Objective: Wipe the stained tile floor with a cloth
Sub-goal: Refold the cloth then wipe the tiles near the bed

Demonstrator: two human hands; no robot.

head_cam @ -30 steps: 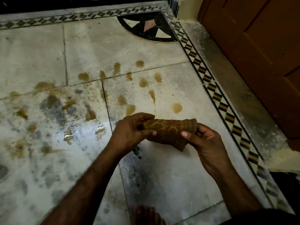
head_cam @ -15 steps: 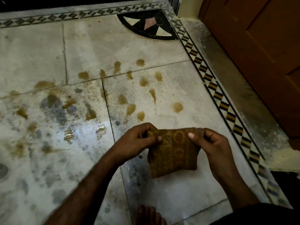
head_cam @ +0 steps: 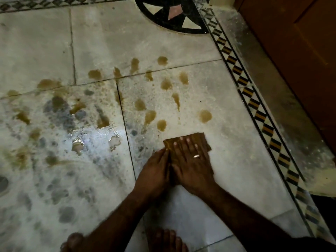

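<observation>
A brown patterned cloth (head_cam: pixel 200 140) lies folded on the pale tile floor (head_cam: pixel 236 160), just below several brown stain spots (head_cam: pixel 204 116). My right hand (head_cam: pixel 192 166) presses flat on the cloth with straight fingers and covers most of it. My left hand (head_cam: pixel 154 173) sits against the cloth's left edge, its fingertips gripping that edge beside the right hand. More brown stains (head_cam: pixel 94 74) and dark grey blotches spread across the tiles to the left.
A shiny wet puddle (head_cam: pixel 101 140) lies left of the hands. A black and yellow patterned border (head_cam: pixel 254 108) runs diagonally on the right, with a wooden door (head_cam: pixel 300 51) beyond it. My bare feet (head_cam: pixel 163 239) stand at the bottom edge.
The cloth, held up and unfolded between both hands before, now lies down on the floor. My right hand has flattened on top of it.
</observation>
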